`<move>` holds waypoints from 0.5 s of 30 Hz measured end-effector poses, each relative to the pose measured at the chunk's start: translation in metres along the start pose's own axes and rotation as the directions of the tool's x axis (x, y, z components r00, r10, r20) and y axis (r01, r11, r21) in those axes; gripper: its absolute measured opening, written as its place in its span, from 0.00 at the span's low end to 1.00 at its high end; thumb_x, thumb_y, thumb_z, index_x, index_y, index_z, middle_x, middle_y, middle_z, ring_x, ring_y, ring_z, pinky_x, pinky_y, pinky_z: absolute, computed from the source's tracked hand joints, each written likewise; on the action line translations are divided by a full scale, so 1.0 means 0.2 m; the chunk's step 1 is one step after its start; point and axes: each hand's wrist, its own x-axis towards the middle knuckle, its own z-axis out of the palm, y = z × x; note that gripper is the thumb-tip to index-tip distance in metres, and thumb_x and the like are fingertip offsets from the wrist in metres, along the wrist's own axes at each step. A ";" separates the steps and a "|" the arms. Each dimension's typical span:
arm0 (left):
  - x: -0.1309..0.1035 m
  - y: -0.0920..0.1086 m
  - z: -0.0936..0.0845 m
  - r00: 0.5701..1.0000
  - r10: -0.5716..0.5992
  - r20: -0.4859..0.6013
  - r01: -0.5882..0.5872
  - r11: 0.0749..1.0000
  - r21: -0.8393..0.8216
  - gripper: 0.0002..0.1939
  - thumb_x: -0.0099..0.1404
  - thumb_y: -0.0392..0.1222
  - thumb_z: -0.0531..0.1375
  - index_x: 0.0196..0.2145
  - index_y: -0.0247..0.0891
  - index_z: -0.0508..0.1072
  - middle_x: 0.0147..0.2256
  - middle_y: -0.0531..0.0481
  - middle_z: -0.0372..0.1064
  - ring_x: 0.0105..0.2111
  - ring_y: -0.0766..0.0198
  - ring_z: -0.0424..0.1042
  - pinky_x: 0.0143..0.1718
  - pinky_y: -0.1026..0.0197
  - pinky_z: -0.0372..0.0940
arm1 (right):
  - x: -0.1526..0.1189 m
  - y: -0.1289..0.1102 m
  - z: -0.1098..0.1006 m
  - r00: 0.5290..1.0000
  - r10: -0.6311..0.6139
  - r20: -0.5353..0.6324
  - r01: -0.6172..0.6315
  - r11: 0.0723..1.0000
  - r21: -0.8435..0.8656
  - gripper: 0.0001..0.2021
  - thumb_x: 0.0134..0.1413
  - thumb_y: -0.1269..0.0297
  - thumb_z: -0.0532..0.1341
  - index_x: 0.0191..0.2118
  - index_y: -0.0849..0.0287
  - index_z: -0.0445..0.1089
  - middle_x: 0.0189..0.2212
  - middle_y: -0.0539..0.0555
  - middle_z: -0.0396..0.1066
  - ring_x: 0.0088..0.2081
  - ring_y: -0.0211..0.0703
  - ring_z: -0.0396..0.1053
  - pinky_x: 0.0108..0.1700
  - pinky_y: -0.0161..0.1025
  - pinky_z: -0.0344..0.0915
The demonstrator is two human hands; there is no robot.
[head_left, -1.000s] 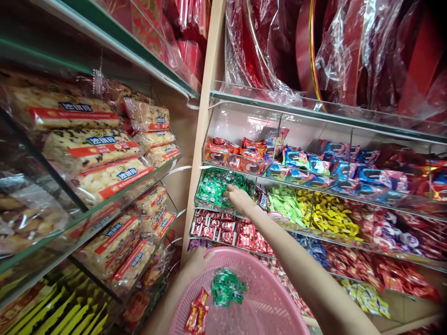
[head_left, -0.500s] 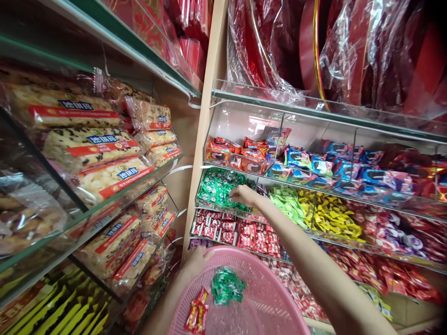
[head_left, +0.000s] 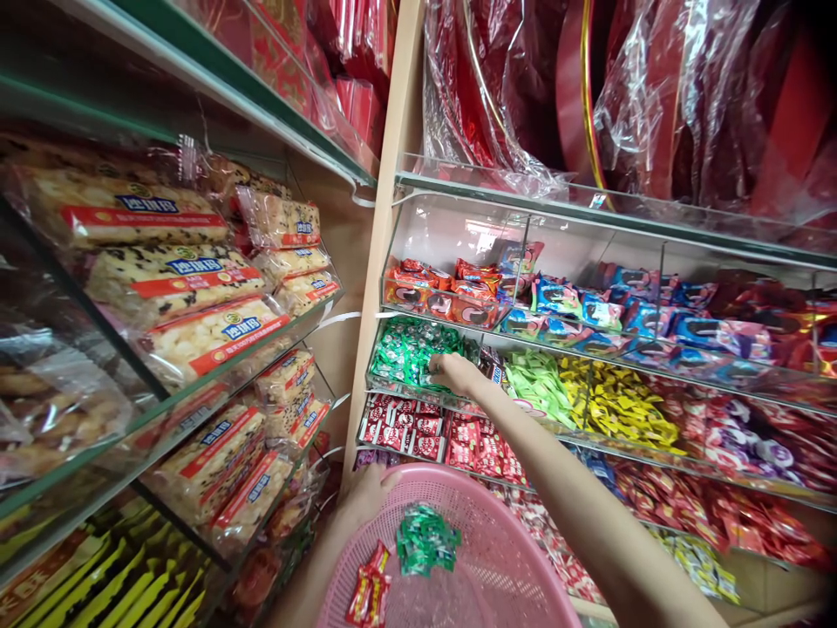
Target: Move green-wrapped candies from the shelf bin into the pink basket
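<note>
My left hand (head_left: pixel 366 495) is closed on the rim of a pink plastic basket (head_left: pixel 523 532), at its far left side. Inside the basket lie a heap of green-wrapped candies (head_left: pixel 428 539) and a few red-and-yellow packets (head_left: pixel 370 586). On the shelf ahead, my right hand (head_left: pixel 454 373) reaches into a clear compartment of green-wrapped candies (head_left: pixel 411 349). Its fingers are curled down against the pile and closed on some of these candies, though the fingertips are partly hidden.
Clear dividers separate light green sticks (head_left: pixel 540 379) and yellow-wrapped candies (head_left: pixel 618 406) to the right. Red packets (head_left: pixel 402 426) fill the row below. A glass shelf edge (head_left: pixel 588 209) runs above. Packaged puffed-grain bars (head_left: pixel 196 266) crowd the left shelves beside a wooden post (head_left: pixel 379 218).
My right hand has shifted very slightly, its fingers lower among the green candies. The left hand and the basket stay nearly where they were.
</note>
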 end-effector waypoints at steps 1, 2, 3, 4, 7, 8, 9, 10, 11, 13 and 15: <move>0.00 0.00 0.00 1.000 0.005 0.002 -0.005 1.000 0.005 0.22 0.67 0.53 0.47 0.38 0.40 0.75 0.42 0.40 0.77 0.46 0.52 0.74 0.39 0.60 0.61 | 0.00 0.01 0.00 1.000 0.001 -0.010 -0.001 1.000 0.017 0.10 0.55 0.65 0.63 0.43 0.59 0.73 0.35 0.53 0.74 0.37 0.40 0.70 0.35 0.31 0.57; 0.00 0.00 0.00 1.000 0.012 0.003 -0.012 1.000 0.009 0.22 0.67 0.53 0.46 0.38 0.39 0.75 0.42 0.40 0.77 0.45 0.52 0.74 0.39 0.60 0.61 | 0.00 0.01 0.00 1.000 0.004 -0.021 -0.003 0.999 0.032 0.09 0.56 0.65 0.63 0.43 0.59 0.72 0.34 0.52 0.73 0.36 0.39 0.69 0.35 0.31 0.56; 0.00 0.00 0.00 1.000 0.017 0.003 -0.017 1.000 0.013 0.22 0.68 0.53 0.46 0.38 0.39 0.75 0.42 0.40 0.77 0.45 0.52 0.74 0.39 0.60 0.61 | 0.01 0.02 -0.01 0.999 0.009 -0.035 -0.007 0.999 0.045 0.09 0.57 0.65 0.62 0.44 0.59 0.72 0.33 0.52 0.73 0.35 0.38 0.68 0.34 0.31 0.56; 0.00 0.00 0.00 1.000 0.020 0.001 -0.020 1.000 0.016 0.22 0.68 0.53 0.46 0.38 0.39 0.75 0.42 0.40 0.77 0.45 0.52 0.74 0.39 0.60 0.61 | 0.01 0.03 -0.01 0.999 0.015 -0.048 -0.012 0.998 0.055 0.09 0.58 0.65 0.61 0.44 0.59 0.72 0.32 0.51 0.73 0.34 0.38 0.68 0.34 0.31 0.56; 0.00 0.00 0.00 1.000 0.019 -0.005 -0.019 1.000 0.022 0.22 0.67 0.54 0.46 0.38 0.39 0.75 0.40 0.41 0.77 0.45 0.53 0.75 0.39 0.60 0.61 | 0.01 0.04 0.00 0.996 0.034 -0.084 -0.029 0.997 0.068 0.08 0.59 0.66 0.60 0.44 0.59 0.72 0.34 0.52 0.72 0.36 0.39 0.67 0.34 0.32 0.57; 0.00 0.00 0.00 1.000 0.018 -0.005 -0.018 1.000 0.025 0.22 0.67 0.54 0.46 0.38 0.40 0.75 0.40 0.41 0.77 0.44 0.53 0.75 0.39 0.61 0.61 | 0.01 0.04 0.00 0.995 0.037 -0.095 -0.031 0.997 0.065 0.07 0.58 0.66 0.61 0.42 0.59 0.72 0.36 0.53 0.71 0.38 0.40 0.68 0.35 0.32 0.57; 0.00 0.00 0.00 1.000 0.017 -0.005 -0.017 0.999 0.028 0.22 0.67 0.54 0.46 0.38 0.40 0.75 0.40 0.41 0.77 0.44 0.54 0.75 0.39 0.61 0.61 | 0.01 0.03 0.00 0.994 0.036 -0.105 -0.031 0.998 0.052 0.07 0.57 0.66 0.61 0.41 0.58 0.73 0.38 0.55 0.70 0.41 0.42 0.67 0.37 0.32 0.58; 0.00 0.00 0.00 1.000 0.017 -0.007 -0.017 0.999 0.032 0.22 0.68 0.54 0.46 0.38 0.40 0.75 0.40 0.42 0.77 0.43 0.54 0.75 0.39 0.61 0.61 | 0.00 0.03 0.00 0.993 0.028 -0.111 -0.025 0.999 0.027 0.06 0.57 0.66 0.62 0.40 0.58 0.73 0.41 0.56 0.70 0.44 0.43 0.67 0.38 0.33 0.58; 0.00 0.00 0.00 1.000 0.019 -0.009 -0.019 0.999 0.035 0.23 0.68 0.54 0.46 0.38 0.40 0.75 0.40 0.42 0.77 0.43 0.54 0.75 0.39 0.61 0.61 | 0.00 0.02 0.00 0.994 0.014 -0.111 -0.015 1.000 -0.006 0.06 0.56 0.66 0.62 0.40 0.58 0.73 0.43 0.57 0.69 0.46 0.45 0.66 0.40 0.34 0.58; -0.01 0.00 0.00 1.000 0.022 -0.012 -0.022 0.999 0.036 0.23 0.68 0.54 0.46 0.38 0.40 0.75 0.40 0.41 0.77 0.44 0.54 0.75 0.39 0.60 0.62 | -0.01 0.00 0.00 0.995 -0.024 -0.095 0.017 0.997 -0.072 0.06 0.57 0.67 0.61 0.41 0.58 0.72 0.44 0.58 0.69 0.47 0.45 0.66 0.41 0.34 0.59; -0.01 0.00 0.01 1.000 0.023 -0.013 -0.022 0.999 0.038 0.23 0.68 0.54 0.46 0.38 0.40 0.75 0.41 0.41 0.77 0.44 0.54 0.75 0.39 0.60 0.62 | -0.02 -0.02 0.01 0.996 -0.056 -0.073 0.048 0.993 -0.106 0.07 0.58 0.68 0.60 0.42 0.59 0.71 0.43 0.57 0.71 0.45 0.45 0.67 0.41 0.35 0.59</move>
